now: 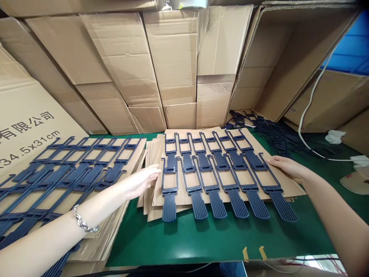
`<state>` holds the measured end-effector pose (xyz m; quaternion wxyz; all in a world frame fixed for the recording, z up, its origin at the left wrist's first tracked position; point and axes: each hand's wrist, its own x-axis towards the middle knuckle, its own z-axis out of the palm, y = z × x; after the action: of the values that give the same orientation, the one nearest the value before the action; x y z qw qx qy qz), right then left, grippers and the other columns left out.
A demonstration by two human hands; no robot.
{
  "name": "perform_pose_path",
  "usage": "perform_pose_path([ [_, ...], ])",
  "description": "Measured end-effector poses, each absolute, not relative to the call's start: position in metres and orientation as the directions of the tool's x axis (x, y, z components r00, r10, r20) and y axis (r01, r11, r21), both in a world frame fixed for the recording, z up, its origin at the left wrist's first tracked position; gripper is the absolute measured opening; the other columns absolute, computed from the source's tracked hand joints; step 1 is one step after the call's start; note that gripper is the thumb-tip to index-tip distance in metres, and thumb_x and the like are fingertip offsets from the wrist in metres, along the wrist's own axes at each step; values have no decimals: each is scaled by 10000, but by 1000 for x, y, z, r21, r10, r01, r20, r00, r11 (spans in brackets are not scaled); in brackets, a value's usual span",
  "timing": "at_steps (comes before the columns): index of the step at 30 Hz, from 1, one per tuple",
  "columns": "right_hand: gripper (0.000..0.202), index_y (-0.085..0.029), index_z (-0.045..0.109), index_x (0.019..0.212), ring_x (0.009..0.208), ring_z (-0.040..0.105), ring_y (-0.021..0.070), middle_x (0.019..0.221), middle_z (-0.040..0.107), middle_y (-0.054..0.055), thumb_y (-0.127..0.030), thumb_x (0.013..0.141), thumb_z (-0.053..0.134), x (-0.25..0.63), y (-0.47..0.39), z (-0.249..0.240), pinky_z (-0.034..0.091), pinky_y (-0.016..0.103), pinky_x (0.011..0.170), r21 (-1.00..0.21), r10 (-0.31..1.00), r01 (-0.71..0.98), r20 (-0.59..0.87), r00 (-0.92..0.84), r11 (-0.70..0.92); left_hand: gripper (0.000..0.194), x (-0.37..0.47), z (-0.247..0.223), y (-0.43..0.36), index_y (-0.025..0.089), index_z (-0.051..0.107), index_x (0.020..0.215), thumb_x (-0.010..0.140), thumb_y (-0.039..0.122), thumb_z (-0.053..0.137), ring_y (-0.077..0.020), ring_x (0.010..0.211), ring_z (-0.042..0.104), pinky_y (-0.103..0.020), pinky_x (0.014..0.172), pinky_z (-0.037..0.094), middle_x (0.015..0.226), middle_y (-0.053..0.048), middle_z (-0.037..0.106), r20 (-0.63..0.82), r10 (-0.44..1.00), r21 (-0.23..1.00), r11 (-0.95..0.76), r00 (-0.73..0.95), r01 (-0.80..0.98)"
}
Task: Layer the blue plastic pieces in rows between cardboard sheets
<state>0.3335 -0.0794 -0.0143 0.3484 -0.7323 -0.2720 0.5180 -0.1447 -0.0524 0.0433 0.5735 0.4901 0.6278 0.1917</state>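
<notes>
Two rows of dark blue plastic frames with ribbed paddle ends [211,181] lie side by side on a cardboard sheet [180,209]. The lower paddle ends overhang its front edge. My left hand [141,181], with a chain bracelet at the wrist, is at the sheet's left edge, fingers together and fairly straight. At the right edge, my right hand [284,166] grips the sheet beside the end frame, its fingers partly hidden underneath. More cardboard sheets [146,196] are stacked below, slightly askew.
To the left, another cardboard stack [106,231] carries similar blue frames [72,177]. A loose heap of dark parts [279,134] lies at the back right, near a white cable [301,115]. Cardboard boxes [173,57] wall off the back of the green table [161,246].
</notes>
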Motion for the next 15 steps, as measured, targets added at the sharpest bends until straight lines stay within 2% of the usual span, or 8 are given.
perform_pose_path([
  [3,228,-218,505,921,726,619,260,857,634,88,-335,742,586,338,-87,-17,507,369,627,-799,759,1,-571,313,-601,607,-142,45,-50,255,305,1258,717,413,529,-190,1241,340,-386,1058,223,1318,-83,402,-577,802,799,515,156,310],
  [7,234,-234,521,920,710,624,269,865,634,87,-328,721,599,344,-102,-16,516,387,624,-796,737,-68,-586,338,-602,613,-137,46,-45,272,230,1287,747,347,511,-184,1177,426,-392,1030,272,1236,-85,479,-594,793,796,556,134,240],
  [10,275,-249,527,942,712,624,290,917,628,98,-325,695,622,348,-113,-13,521,422,628,-777,706,-140,-620,343,-614,525,-134,42,-39,218,359,1201,722,315,552,-193,1113,485,-355,981,349,1141,-110,539,-612,776,788,582,154,200],
  [12,359,-271,522,1005,753,621,307,974,618,100,-304,669,643,349,-120,-12,522,449,658,-768,702,-187,-637,317,-613,403,-133,38,-34,183,466,1066,694,283,586,-199,1044,529,-333,940,393,1075,-114,568,-617,768,786,588,174,190],
  [15,472,-316,488,1105,821,609,327,1042,599,96,-275,662,646,348,-127,-9,515,483,697,-755,699,-241,-656,284,-610,239,-128,32,-24,146,530,888,677,240,592,-185,896,584,-303,864,447,961,-105,599,-623,741,782,595,251,185],
])
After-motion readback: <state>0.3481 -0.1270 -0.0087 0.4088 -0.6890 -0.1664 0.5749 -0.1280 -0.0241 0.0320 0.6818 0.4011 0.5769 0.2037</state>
